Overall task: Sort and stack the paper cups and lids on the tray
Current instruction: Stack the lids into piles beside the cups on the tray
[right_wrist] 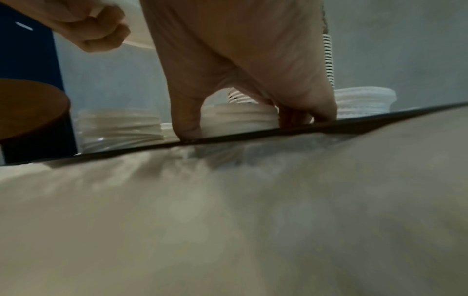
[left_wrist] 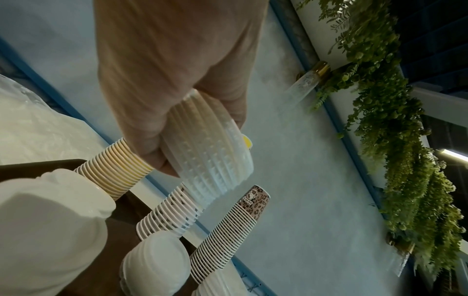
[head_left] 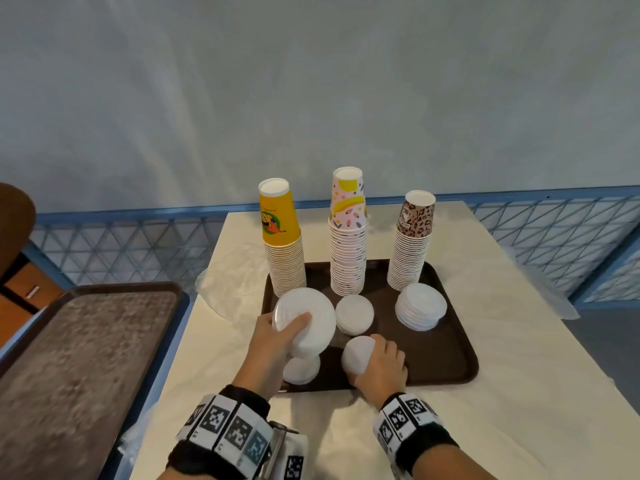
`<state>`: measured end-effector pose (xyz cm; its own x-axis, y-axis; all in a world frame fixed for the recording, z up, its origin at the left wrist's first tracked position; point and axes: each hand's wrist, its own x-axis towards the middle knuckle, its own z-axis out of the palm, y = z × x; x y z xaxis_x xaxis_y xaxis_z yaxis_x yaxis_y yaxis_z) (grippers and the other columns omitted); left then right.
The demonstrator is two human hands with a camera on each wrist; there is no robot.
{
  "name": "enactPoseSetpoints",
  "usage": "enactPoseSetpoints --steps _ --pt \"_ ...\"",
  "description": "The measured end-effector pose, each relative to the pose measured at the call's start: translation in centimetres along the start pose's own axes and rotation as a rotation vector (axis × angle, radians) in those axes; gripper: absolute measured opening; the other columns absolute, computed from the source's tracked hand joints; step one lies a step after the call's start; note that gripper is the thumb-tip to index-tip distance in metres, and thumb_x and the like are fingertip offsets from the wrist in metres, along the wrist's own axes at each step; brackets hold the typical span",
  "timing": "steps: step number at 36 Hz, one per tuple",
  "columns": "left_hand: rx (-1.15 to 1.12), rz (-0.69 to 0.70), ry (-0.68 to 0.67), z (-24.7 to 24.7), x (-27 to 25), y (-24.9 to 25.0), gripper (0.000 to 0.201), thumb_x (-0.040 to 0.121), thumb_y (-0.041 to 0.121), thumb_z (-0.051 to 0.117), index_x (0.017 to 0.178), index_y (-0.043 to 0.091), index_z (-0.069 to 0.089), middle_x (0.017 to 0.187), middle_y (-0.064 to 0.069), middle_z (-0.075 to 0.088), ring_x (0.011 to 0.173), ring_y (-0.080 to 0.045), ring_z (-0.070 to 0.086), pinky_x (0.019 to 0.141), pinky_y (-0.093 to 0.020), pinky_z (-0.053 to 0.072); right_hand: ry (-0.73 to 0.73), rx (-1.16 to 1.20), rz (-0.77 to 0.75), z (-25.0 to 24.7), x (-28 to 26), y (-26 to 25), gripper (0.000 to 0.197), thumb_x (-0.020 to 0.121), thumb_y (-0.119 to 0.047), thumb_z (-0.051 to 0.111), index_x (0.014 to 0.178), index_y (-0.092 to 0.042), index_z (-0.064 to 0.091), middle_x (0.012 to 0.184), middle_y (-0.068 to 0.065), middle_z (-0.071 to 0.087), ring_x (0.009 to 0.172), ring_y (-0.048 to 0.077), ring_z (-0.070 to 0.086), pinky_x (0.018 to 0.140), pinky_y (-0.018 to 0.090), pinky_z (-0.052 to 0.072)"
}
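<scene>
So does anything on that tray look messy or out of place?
Nothing spilled or damaged. The three cup stacks stand upright; only the lid stack in the left hand is tilted off the tray.

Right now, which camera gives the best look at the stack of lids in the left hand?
The left wrist view: the stack of lids fills the frame, its ribbed edges clear in the left hand. The head view shows only its top face, tilted, under the thumb. The right wrist view catches just a sliver at the top edge.
</scene>
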<state>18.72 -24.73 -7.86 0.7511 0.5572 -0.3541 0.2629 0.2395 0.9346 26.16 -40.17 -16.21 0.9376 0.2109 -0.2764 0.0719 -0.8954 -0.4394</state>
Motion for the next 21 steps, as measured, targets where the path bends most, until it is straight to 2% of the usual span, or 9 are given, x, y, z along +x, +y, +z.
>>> enactPoseSetpoints --steps 9,13,21 --pt "-0.022 0.017 -0.017 1.8 0.2 0.3 0.060 0.081 0.025 0.070 0.134 0.017 0.044 0.125 -0.009 0.055 0.117 -0.028 0.053 0.090 -0.039 0.054 0.031 -0.030 0.162 -2.8 1.6 3.7 0.088 0.070 -0.040 0.074 0.138 -0.017 0.022 0.138 0.010 0.034 0.129 0.029 0.033 0.105 0.043 0.035" --pt "-0.022 0.004 -0.028 2.9 0.5 0.0 0.065 0.080 0.029 0.072 0.136 0.018 0.041 0.126 -0.010 0.054 0.118 -0.028 0.051 0.100 -0.047 0.049 0.054 -0.042 0.210 -3.8 2.2 5.5 0.090 0.069 -0.042 0.074 0.138 -0.015 0.023 0.137 0.011 0.035 0.129 0.030 0.034 0.104 0.043 0.036" --pt "-0.024 -0.040 -0.008 4.8 1.1 -0.6 0.075 0.075 0.033 0.075 0.138 0.020 0.037 0.129 -0.010 0.052 0.117 -0.028 0.052 0.098 -0.051 0.049 0.114 -0.041 0.212 -5.2 2.8 8.1 0.089 0.067 -0.041 0.075 0.136 -0.014 0.026 0.135 0.012 0.039 0.125 0.031 0.038 0.101 0.040 0.040"
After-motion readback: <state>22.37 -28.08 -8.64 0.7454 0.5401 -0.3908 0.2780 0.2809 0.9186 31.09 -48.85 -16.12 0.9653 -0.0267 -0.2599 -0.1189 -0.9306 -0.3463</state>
